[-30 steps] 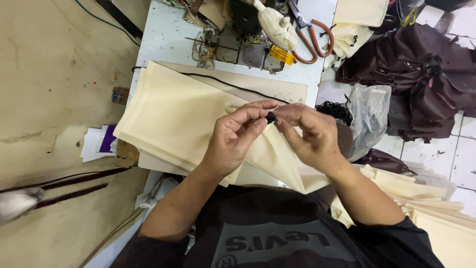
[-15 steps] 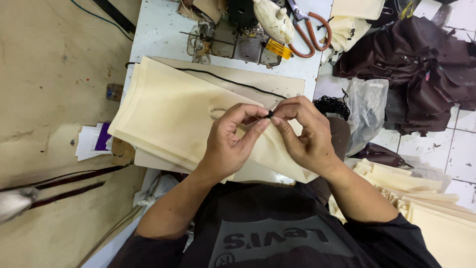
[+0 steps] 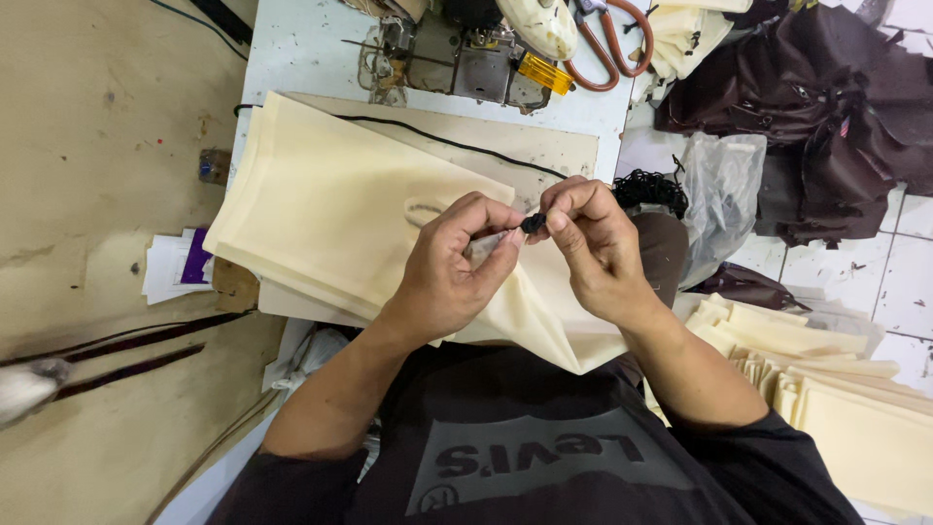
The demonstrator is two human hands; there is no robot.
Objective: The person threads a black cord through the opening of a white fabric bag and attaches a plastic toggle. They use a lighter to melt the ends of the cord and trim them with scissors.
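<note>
My left hand (image 3: 449, 270) and my right hand (image 3: 593, 251) meet over a stack of cream fabric pieces (image 3: 330, 209) on the white table (image 3: 301, 53). Between the fingertips of both hands sits a small black knot-like piece (image 3: 533, 224), pinched together with a fold of the top cream piece. A thin black cord (image 3: 447, 144) runs across the cardboard sheet behind the stack.
A sewing machine (image 3: 476, 49) and orange-handled scissors (image 3: 607, 49) stand at the back. A bundle of black cords (image 3: 653, 190) and a clear plastic bag (image 3: 724, 199) lie to the right. Dark brown fabric (image 3: 826, 107) is piled at far right; more cream pieces (image 3: 836, 389) lie at lower right.
Both hands stayed together around the small black piece, shifting slightly toward the table. My right fingers re-gripped it, and the view tilted a little.
</note>
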